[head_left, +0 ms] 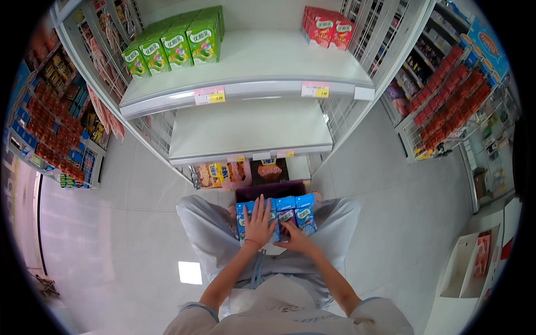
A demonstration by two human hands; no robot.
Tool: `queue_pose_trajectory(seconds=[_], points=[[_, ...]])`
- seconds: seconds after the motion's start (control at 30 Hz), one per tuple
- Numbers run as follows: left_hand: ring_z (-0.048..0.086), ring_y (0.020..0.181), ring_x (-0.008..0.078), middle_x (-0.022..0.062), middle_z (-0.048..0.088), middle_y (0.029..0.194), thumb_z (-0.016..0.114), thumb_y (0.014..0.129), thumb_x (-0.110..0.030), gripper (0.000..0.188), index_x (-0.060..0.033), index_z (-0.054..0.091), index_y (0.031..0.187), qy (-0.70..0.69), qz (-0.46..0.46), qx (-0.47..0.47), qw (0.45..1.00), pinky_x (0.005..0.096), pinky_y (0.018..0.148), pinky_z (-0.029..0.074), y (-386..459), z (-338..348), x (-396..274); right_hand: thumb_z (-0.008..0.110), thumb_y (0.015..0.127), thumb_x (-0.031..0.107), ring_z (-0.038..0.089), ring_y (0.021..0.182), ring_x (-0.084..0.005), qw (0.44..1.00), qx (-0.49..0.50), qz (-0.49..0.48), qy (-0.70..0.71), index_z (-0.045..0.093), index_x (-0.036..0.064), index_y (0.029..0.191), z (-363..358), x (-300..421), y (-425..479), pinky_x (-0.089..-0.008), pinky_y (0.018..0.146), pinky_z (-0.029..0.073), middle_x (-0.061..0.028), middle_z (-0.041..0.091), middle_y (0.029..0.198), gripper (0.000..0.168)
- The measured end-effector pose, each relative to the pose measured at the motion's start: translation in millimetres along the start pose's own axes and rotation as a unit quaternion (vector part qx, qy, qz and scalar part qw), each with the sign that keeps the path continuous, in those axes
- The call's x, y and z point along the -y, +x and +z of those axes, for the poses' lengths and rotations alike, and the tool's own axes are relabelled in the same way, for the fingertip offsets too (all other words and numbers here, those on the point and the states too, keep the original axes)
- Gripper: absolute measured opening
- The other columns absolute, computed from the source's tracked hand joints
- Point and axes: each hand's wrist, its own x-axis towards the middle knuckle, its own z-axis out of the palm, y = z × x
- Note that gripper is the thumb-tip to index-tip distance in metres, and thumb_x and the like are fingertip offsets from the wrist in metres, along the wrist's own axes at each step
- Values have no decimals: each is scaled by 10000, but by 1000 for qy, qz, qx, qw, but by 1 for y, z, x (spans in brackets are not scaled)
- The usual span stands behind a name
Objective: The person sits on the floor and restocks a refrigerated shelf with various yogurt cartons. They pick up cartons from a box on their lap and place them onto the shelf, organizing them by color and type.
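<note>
A row of small blue drink cartons (305, 218) lies before me, just above my lap between my knees. One purple drink carton (286, 215) sits among them, right of the middle. My left hand (256, 228) lies flat over the left cartons with its fingers spread. At the lower end of the purple carton is my right hand (294, 239), thumb and fingers bent around it; the fingertips are partly hidden. Just beyond the row stands a dark purple open box (270, 191), its inside in shadow.
White shelving (268, 88) rises in front of me. Green drink cartons (176, 46) stand at its upper left, red cartons (326, 31) at its right. Packaged snacks (222, 173) fill part of the bottom level. Racks of red packets (452, 100) flank both aisles.
</note>
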Motion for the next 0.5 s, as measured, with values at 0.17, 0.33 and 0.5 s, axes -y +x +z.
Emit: queue_pose_trajectory(seconds=[0.17, 0.33, 0.5], points=[[217, 1386, 251, 115, 186, 1516, 514, 863, -403, 686, -94, 290, 1432, 21, 11, -9, 1000, 557, 1093, 89, 1, -1, 0, 839, 639, 223, 504, 768, -182, 1000, 5, -10, 11, 459, 7, 1235, -3, -5, 1, -289, 677, 454, -85, 495, 925, 739], [228, 1380, 252, 111, 193, 1514, 513, 864, -393, 682, -100, 282, 1435, 20, 11, -10, 1000, 558, 1090, 98, -3, -2, 4, 832, 654, 253, 511, 799, -192, 999, 1, -34, -26, 451, 13, 1246, 1, -2, 0, -297, 682, 456, -97, 492, 945, 745], [209, 1387, 263, 118, 192, 1514, 464, 892, -404, 656, -110, 268, 1445, -8, 12, 5, 1000, 570, 1083, 92, 1, -2, 1, 757, 760, 262, 549, 954, -244, 914, 384, 30, -129, 491, -4, 1227, -77, 65, 32, -323, 811, 453, -136, 556, 1069, 600]])
